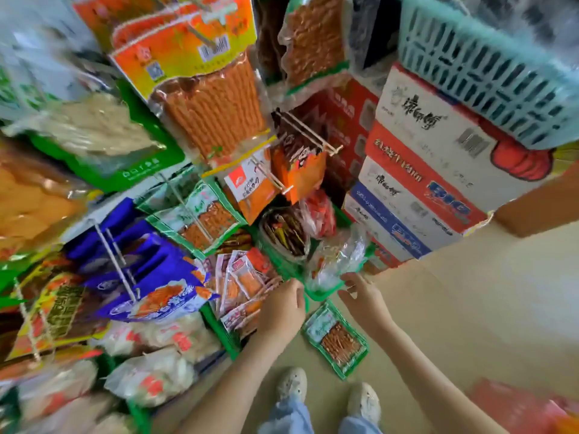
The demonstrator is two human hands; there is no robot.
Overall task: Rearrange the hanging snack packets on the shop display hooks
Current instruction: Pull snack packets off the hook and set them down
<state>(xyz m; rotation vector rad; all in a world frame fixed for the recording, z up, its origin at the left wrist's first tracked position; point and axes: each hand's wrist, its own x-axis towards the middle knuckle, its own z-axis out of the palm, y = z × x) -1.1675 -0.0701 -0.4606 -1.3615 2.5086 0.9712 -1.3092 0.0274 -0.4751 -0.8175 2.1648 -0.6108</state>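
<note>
Snack packets hang on white wire hooks (300,133) across the display: orange-and-yellow packets (194,73) at the top, green-edged packets (194,214) in the middle, blue packets (147,270) at the left. A green-edged packet (336,338) lies flat on the floor. My left hand (282,308) rests on small red-and-white packets (244,286) in a green basket (225,333); its fingers are hidden. My right hand (363,296) reaches toward a clear bag (335,261), fingers apart, holding nothing.
Stacked printed cartons (423,170) stand at the right with a teal plastic crate (488,67) on top. A brown box (539,205) juts in beside them. Bagged white snacks (150,377) fill the lower left. My shoes (329,396) stand on the beige floor.
</note>
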